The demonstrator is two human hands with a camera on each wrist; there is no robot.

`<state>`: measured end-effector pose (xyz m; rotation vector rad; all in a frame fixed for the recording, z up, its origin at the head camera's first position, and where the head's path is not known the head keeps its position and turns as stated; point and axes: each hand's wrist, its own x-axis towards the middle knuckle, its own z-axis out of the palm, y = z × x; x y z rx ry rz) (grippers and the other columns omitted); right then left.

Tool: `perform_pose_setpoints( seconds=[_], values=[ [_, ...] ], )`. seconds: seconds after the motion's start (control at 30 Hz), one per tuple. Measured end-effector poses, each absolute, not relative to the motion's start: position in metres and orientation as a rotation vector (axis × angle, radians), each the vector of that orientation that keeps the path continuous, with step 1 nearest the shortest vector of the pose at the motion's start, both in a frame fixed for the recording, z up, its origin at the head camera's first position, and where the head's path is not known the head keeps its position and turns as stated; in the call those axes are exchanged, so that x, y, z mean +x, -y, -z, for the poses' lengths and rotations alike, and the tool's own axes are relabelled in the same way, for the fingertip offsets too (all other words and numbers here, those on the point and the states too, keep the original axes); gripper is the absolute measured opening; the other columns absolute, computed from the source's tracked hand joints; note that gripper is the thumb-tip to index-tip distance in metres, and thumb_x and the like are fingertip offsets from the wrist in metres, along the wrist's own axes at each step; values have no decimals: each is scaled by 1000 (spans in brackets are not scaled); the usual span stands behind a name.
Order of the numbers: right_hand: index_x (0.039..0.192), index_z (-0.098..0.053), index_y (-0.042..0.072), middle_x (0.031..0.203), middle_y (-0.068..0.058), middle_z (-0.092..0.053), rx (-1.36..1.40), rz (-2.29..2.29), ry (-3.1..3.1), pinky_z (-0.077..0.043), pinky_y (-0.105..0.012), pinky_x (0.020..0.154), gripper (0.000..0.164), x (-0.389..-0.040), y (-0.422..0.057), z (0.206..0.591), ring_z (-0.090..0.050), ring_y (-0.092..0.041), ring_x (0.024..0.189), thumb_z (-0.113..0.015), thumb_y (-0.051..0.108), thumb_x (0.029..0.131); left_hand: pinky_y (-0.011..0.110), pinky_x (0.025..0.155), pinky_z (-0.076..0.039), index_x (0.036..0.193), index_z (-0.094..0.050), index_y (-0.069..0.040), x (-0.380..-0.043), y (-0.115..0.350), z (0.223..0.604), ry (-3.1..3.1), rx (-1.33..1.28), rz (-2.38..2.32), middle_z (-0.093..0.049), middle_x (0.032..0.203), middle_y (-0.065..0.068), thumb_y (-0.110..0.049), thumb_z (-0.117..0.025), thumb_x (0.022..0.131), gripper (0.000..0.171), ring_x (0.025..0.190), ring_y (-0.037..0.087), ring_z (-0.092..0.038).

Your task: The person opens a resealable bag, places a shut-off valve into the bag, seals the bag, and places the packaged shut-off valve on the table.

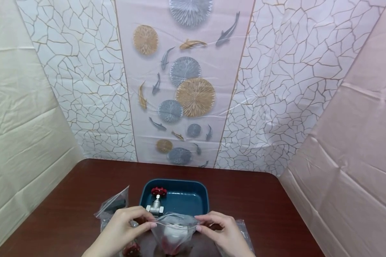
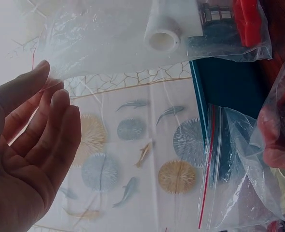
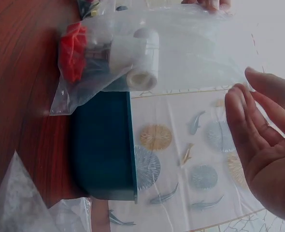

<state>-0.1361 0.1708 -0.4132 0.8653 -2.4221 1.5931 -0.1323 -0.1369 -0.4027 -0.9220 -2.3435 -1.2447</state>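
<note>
A clear zip bag [image 1: 167,233] hangs between both hands at the near side of the table. Inside it is a white plastic valve [image 3: 145,60] with a red handwheel [image 3: 73,53], the wheel lying toward the bottom of the bag. My left hand [image 1: 125,225] pinches one top corner of the bag between thumb and fingers. At the opposite corner, my right hand [image 1: 223,228] pinches the top edge in the same way. Between them the bag's mouth looks spread apart in the head view.
Behind the bag stands a blue tray [image 1: 206,200] holding a metal valve [image 1: 156,206] with a red wheel. To the left lie a bag with a dark item [image 1: 115,205] and a bagged valve with a red wheel [image 1: 131,248]. Another clear bag [image 1: 245,233] lies at the right.
</note>
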Motion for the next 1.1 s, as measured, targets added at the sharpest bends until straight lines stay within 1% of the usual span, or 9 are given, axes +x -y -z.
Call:
perform_pose_setpoints(
  seconds=[0.1,0.27,0.33,0.43,0.5,0.67,0.8,0.97,1.1],
  values=[
    [106,-70,19,92,5,-65,943,-1541,2376,-49,-27,58,19,-137,-172,415,-60,-10,77,-64,22,88,23,53,-48,88,-66,-32,-131,137,402,2362,-896,1264,-59,79,-17,-27,-69,83,7,68,2,-56],
    [103,-71,15,93,3,-66,1055,-1484,2223,-48,-28,55,18,-140,-172,419,-60,-12,79,-63,12,88,22,54,-48,86,-65,-33,-130,139,402,2353,-866,1195,-57,78,-19,-29,-70,82,8,67,0,-55],
    [101,-71,15,92,4,-66,1041,-1465,2207,-50,-29,56,16,-141,-172,419,-61,-11,78,-64,11,87,20,54,-47,86,-64,-33,-130,139,403,2328,-873,1145,-57,78,-20,-28,-71,81,9,68,-1,-55],
    [95,-71,20,89,8,-66,948,-1449,2249,-50,-28,58,13,-140,-170,417,-61,-8,74,-66,14,85,18,55,-46,87,-64,-33,-129,140,402,2315,-878,1114,-57,80,-21,-27,-70,82,10,69,-1,-55],
    [92,-71,20,86,9,-66,895,-1445,2272,-51,-28,58,12,-138,-169,414,-61,-8,71,-68,12,84,16,56,-46,88,-64,-33,-129,141,402,2318,-885,1116,-58,81,-21,-25,-70,83,11,70,-2,-55],
    [88,-70,14,82,4,-65,880,-1418,2269,-50,-29,57,15,-130,-165,399,-59,-9,68,-68,1,81,13,58,-44,91,-64,-31,-131,142,403,2274,-936,1075,-60,84,-17,-20,-70,84,14,72,-1,-56],
    [87,-69,15,81,5,-64,876,-1371,2289,-49,-28,58,12,-129,-163,396,-57,-8,68,-68,4,83,12,57,-43,93,-65,-30,-133,141,404,2235,-957,1047,-61,86,-16,-17,-71,83,18,74,0,-56],
    [90,-67,24,83,11,-61,884,-1328,2326,-48,-25,58,7,-138,-168,413,-55,-5,68,-65,18,87,13,58,-44,93,-65,-30,-133,140,404,2209,-976,1012,-60,86,-18,-16,-72,82,18,74,0,-56],
    [91,-66,26,83,12,-59,871,-1342,2349,-47,-24,57,5,-139,-170,417,-54,-6,67,-63,24,89,15,60,-44,91,-64,-29,-133,138,405,2203,-982,1024,-58,84,-19,-16,-72,82,18,72,-1,-55]
  ],
)
